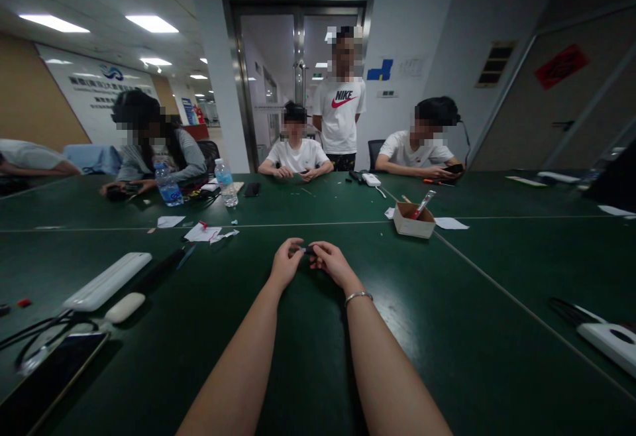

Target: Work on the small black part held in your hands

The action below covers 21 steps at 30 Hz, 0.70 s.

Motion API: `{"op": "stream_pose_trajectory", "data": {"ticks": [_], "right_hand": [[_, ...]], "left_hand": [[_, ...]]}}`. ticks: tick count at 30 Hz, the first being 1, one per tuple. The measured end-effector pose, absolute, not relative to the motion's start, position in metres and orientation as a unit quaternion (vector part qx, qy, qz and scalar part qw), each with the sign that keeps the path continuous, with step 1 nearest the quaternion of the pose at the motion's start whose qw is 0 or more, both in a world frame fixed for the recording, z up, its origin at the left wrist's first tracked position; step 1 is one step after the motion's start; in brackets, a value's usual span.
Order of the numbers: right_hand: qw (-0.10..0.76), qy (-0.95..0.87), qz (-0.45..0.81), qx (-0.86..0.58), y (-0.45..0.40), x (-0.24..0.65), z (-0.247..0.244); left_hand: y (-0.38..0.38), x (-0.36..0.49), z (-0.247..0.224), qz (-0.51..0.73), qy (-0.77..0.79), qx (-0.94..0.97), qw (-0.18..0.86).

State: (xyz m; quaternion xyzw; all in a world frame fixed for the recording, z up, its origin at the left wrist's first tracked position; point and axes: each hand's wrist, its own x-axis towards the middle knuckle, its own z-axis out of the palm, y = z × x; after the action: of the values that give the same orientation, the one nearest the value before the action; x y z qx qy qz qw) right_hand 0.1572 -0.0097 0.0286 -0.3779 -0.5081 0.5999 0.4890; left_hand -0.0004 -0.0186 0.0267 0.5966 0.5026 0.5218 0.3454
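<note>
A small dark piece [310, 250] lay at the fingertips, in the gap between the two hands, just above the table [318, 356]. From the right hand [330, 262] it lay to the left; from the left hand [288, 262] it lay to the right. Its long axis seemed to run sideways, from one hand to the other, with a paler end toward the left fingers and the dark body toward the right ones. The right hand was the nearer: its thumb and fingers were pinched on the dark body. The left hand's thumb and forefinger curled about the paler end, but whether they gripped it or only stood beside it I could not tell. The piece was too small for any marking to show.

The clearest writing stood well beyond the hands: "NIKE" in black over a red swoosh on a standing person's shirt [342, 106]. Far off to the left of the left hand, a wall sign [94, 85] bore a blue wave-like logo above lines of characters, too blurred to read surely. Nearer, beyond the left hand and to its left, a large bottle [169, 187] and a small bottle [226, 184] wore blue labels whose lettering could not be made out. Far to the right of the right hand, a red paper [562, 75] on a door [541, 105] carried a dark figure, also illegible.
</note>
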Motion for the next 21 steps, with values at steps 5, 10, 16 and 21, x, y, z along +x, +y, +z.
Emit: {"op": "stream_pose_trajectory", "data": {"ticks": [5, 10, 16, 21], "right_hand": [[0.494, -0.503, 0.605, -0.37, -0.0102, 0.157, 0.0289], [0.499, -0.509, 0.596, -0.369, -0.0078, 0.1574, 0.0248], [0.5, -0.508, 0.592, -0.375, -0.0054, 0.1568, 0.0223], [0.501, -0.505, 0.594, -0.376, -0.0062, 0.1564, 0.0234]], "left_hand": [[-0.0189, -0.0009, 0.0273, 0.528, 0.506, 0.593, 0.338], [-0.0178, -0.0009, 0.0252, 0.53, 0.504, 0.592, 0.34], [-0.0146, 0.0002, 0.0219, 0.543, 0.496, 0.585, 0.343], [-0.0133, 0.0003, 0.0204, 0.558, 0.48, 0.584, 0.343]]}}
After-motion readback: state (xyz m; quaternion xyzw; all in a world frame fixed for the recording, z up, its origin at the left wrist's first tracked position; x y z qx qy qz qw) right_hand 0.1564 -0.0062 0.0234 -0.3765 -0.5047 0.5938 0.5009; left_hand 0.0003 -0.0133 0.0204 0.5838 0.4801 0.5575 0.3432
